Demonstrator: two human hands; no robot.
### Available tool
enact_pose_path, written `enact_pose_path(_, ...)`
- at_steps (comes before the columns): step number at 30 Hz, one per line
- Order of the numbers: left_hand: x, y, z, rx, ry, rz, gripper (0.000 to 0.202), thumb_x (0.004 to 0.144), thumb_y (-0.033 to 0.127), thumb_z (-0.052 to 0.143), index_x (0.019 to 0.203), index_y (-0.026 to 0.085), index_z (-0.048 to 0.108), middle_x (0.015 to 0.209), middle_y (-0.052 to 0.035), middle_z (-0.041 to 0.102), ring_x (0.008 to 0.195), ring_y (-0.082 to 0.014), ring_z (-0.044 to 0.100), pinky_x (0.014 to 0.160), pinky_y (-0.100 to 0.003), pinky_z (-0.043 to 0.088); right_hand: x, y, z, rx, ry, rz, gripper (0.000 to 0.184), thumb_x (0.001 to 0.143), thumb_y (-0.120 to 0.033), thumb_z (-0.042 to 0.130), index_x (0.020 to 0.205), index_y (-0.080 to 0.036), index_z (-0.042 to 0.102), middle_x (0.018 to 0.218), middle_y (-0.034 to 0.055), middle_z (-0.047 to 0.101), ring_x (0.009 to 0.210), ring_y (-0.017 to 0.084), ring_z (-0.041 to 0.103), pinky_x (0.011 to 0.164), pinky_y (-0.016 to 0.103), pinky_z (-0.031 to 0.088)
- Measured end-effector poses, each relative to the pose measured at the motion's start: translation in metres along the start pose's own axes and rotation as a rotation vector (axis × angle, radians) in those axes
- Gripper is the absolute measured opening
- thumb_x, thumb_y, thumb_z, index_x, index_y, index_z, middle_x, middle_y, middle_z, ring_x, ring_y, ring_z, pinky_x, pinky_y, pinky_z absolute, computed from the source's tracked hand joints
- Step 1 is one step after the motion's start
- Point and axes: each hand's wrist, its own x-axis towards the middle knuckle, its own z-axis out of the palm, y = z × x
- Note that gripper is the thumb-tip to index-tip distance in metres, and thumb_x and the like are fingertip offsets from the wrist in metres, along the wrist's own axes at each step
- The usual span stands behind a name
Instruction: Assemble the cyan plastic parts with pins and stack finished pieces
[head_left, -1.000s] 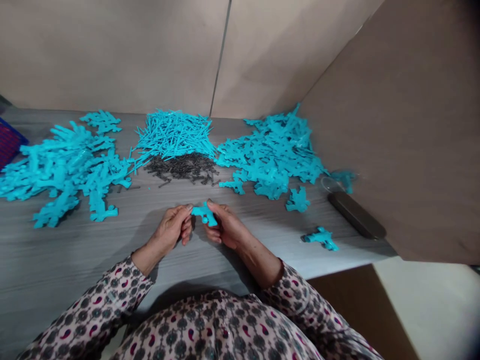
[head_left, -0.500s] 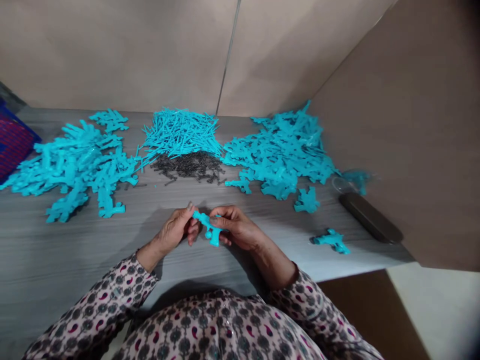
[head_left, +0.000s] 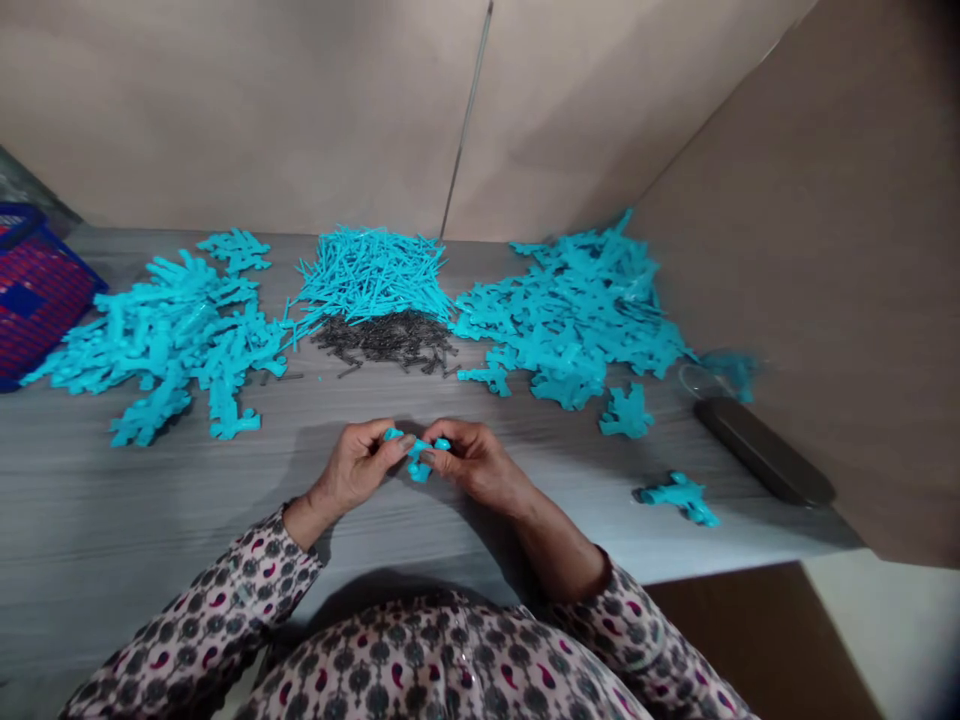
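Observation:
A small turquoise plastic toy gun (head_left: pixel 418 470) is pinched between my two hands above the grey table, partly covered by fingers. My left hand (head_left: pixel 366 466) grips its left end with thumb and forefinger. My right hand (head_left: pixel 480 466) closes on the other end, its thumb lying across the body. Beyond the hands lie a heap of thin turquoise sticks (head_left: pixel 375 270) and a heap of small dark pieces (head_left: pixel 394 338), too fine to identify. One loose turquoise gun-shaped part (head_left: pixel 489 374) lies just in front of the right-hand pile.
A pile of turquoise gun-shaped pieces (head_left: pixel 161 325) spreads at the left, and another pile of such parts (head_left: pixel 577 310) at the right. A single toy gun (head_left: pixel 681 497) lies near a dark oblong case (head_left: pixel 761 450). Panels stand behind and right; a blue-red basket (head_left: pixel 45 300) is far left.
The toy gun has turned in my fingers, so its handle shows less. My left thumb has come down onto it. The whole view has shifted slightly, revealing more of the basket.

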Motion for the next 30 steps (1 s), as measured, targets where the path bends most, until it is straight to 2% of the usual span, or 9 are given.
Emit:
enact_pose_path(5, -0.001, 0.002, -0.001, 0.145, 0.039, 0.045, 0.048, 0.080, 0.049, 0.057, 0.053, 0.019, 0.032, 0.052, 0.0059, 0.025, 0.051, -0.0079, 0.024, 0.049, -0.023, 0.020, 0.002, 0.007, 0.001, -0.120, 0.045, -0.084, 0.042, 0.073, -0.057, 0.075, 0.074, -0.017, 0.063, 0.069, -0.0014, 0.052, 0.065, 0.012, 0.045, 0.061, 0.024, 0.035)
enact_pose_path(12, -0.006, 0.011, 0.000, 0.185, 0.042, 0.090, 0.048, 0.083, 0.048, 0.053, 0.053, 0.019, 0.030, 0.052, 0.0055, 0.024, 0.051, -0.0084, 0.024, 0.051, -0.024, 0.020, -0.001, 0.007, 0.003, -0.144, -0.015, -0.148, 0.044, 0.078, -0.061, 0.069, 0.075, -0.017, 0.064, 0.069, -0.0005, 0.052, 0.065, 0.013, 0.044, 0.062, 0.025, 0.034)
enact_pose_path(17, -0.005, 0.004, 0.001, 0.158, 0.056, 0.062, 0.046, 0.085, 0.048, 0.051, 0.054, 0.020, 0.032, 0.052, 0.0052, 0.025, 0.051, -0.0090, 0.024, 0.050, -0.023, 0.021, 0.000, 0.004, 0.004, -0.153, -0.025, -0.153, 0.043, 0.080, -0.059, 0.068, 0.076, -0.017, 0.067, 0.070, 0.0013, 0.058, 0.067, 0.014, 0.048, 0.063, 0.025, 0.038)
enact_pose_path(20, -0.001, -0.003, -0.004, 0.131, 0.004, 0.033, 0.042, 0.084, 0.051, 0.053, 0.060, 0.019, 0.041, 0.054, 0.0052, 0.030, 0.053, -0.0099, 0.029, 0.051, -0.022, 0.024, 0.002, 0.003, -0.001, -0.130, -0.040, -0.107, 0.043, 0.080, -0.058, 0.068, 0.075, -0.016, 0.067, 0.068, 0.0008, 0.060, 0.064, 0.012, 0.050, 0.061, 0.024, 0.040)
enact_pose_path(23, 0.002, -0.005, -0.010, 0.129, -0.105, 0.044, 0.037, 0.086, 0.052, 0.052, 0.069, 0.018, 0.048, 0.059, 0.0045, 0.036, 0.056, -0.0108, 0.034, 0.052, -0.022, 0.027, 0.001, 0.002, -0.008, -0.096, -0.057, -0.057, 0.043, 0.079, -0.058, 0.069, 0.076, -0.015, 0.067, 0.067, 0.0009, 0.062, 0.061, 0.012, 0.053, 0.060, 0.023, 0.042)
enact_pose_path(26, 0.001, -0.003, -0.012, 0.161, -0.185, 0.065, 0.041, 0.089, 0.052, 0.048, 0.066, 0.019, 0.044, 0.060, 0.0041, 0.034, 0.057, -0.0108, 0.033, 0.052, -0.022, 0.027, -0.001, 0.002, -0.013, -0.072, -0.099, -0.004, 0.043, 0.079, -0.057, 0.070, 0.078, -0.014, 0.067, 0.065, 0.0009, 0.063, 0.059, 0.011, 0.054, 0.058, 0.022, 0.042)
enact_pose_path(30, -0.004, 0.001, -0.006, 0.169, -0.175, 0.077, 0.045, 0.091, 0.053, 0.044, 0.062, 0.020, 0.037, 0.057, 0.0048, 0.030, 0.054, -0.0101, 0.030, 0.051, -0.023, 0.024, -0.005, 0.000, -0.013, -0.030, -0.165, 0.046, 0.042, 0.081, -0.055, 0.070, 0.078, -0.014, 0.065, 0.063, 0.0001, 0.063, 0.057, 0.010, 0.054, 0.057, 0.021, 0.043)
